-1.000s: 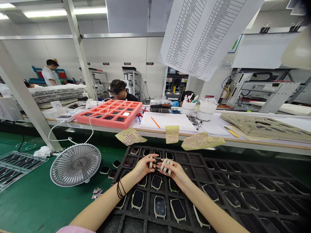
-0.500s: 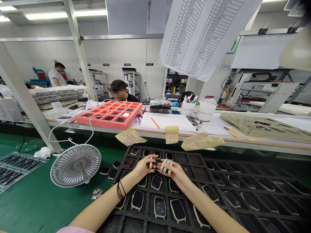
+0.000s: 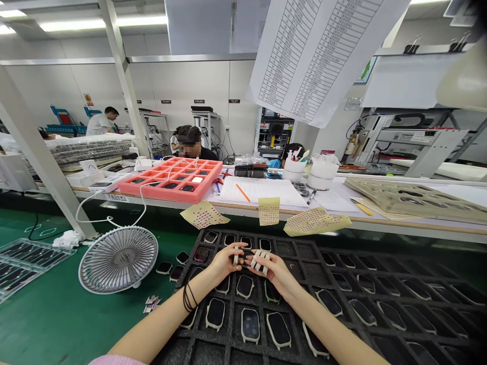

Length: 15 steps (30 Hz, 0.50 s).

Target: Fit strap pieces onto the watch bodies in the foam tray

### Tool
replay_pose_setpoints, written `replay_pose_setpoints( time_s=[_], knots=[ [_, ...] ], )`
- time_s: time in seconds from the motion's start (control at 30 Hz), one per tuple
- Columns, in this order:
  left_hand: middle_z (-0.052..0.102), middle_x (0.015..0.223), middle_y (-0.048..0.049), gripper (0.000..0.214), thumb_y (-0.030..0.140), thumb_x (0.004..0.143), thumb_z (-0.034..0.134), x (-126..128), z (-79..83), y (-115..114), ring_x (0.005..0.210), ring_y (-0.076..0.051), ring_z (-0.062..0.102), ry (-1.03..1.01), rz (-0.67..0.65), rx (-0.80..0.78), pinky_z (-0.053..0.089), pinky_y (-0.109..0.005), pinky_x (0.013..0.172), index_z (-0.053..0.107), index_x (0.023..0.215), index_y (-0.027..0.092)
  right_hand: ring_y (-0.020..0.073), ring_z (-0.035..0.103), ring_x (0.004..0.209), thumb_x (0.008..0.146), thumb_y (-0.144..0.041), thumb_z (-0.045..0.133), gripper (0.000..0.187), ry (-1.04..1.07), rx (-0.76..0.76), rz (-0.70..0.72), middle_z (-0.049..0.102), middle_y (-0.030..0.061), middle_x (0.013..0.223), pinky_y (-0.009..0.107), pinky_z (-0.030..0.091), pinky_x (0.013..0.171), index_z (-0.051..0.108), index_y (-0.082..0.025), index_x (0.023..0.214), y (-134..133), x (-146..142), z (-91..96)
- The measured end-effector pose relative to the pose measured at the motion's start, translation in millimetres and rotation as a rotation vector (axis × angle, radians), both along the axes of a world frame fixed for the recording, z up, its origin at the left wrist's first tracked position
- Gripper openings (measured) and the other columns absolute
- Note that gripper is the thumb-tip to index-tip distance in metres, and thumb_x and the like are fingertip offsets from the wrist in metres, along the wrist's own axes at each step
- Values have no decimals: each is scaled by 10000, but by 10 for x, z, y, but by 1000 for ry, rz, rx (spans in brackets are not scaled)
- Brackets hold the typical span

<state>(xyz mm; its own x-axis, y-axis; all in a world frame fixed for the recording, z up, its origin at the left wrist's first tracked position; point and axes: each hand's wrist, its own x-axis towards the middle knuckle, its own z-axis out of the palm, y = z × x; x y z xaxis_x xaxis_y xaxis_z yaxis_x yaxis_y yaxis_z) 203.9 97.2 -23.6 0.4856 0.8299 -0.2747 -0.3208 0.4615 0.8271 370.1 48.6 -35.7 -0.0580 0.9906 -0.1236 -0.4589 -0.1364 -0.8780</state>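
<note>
Left hand (image 3: 222, 263), right hand (image 3: 274, 272) pinching glossy case (image 3: 246, 253)

Left hand (image 3: 224, 263): forearm bare, stretched forward and rightward, wrist straight, fingers (image 3: 236, 257) curled, tips pinched. Right hand (image 3: 274, 271): forearm bare, angled in from the right, white-capped fingers bent, tips meeting the left hand's at centre.

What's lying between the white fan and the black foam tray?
In the head view, a few loose watch cases lie on the green mat between the fan and the black foam tray, nearer the tray.
</note>
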Motion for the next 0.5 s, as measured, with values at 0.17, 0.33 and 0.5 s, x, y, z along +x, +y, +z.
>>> replay_pose_setpoints(
  time_s=[0.17, 0.33, 0.5],
  knots=[
    [573, 671, -15, 362, 126, 648, 604, -3, -8, 5, 571, -105, 543, 1, -1, 3, 347, -193, 488, 646, 1008, 143, 302, 683, 911, 536, -335, 856, 400, -4, 0, -5, 751, 108, 874, 434, 549, 824, 718, -151, 863, 0, 1, -3],
    [571, 676, -13, 359, 124, 649, 614, -5, -10, 2, 568, -101, 543, -6, 3, 5, 350, -194, 489, 650, 1005, 146, 300, 685, 906, 546, -322, 850, 386, -8, 0, -9, 751, 105, 867, 444, 550, 822, 711, -149, 863, 1, -2, -5],
    [560, 673, -3, 337, 123, 653, 625, -6, -18, 6, 562, -94, 537, -13, 2, 4, 351, -192, 487, 657, 988, 150, 305, 685, 907, 536, -327, 854, 381, -10, 4, -10, 751, 100, 871, 450, 550, 823, 710, -158, 846, -1, -7, -1]
  ],
)
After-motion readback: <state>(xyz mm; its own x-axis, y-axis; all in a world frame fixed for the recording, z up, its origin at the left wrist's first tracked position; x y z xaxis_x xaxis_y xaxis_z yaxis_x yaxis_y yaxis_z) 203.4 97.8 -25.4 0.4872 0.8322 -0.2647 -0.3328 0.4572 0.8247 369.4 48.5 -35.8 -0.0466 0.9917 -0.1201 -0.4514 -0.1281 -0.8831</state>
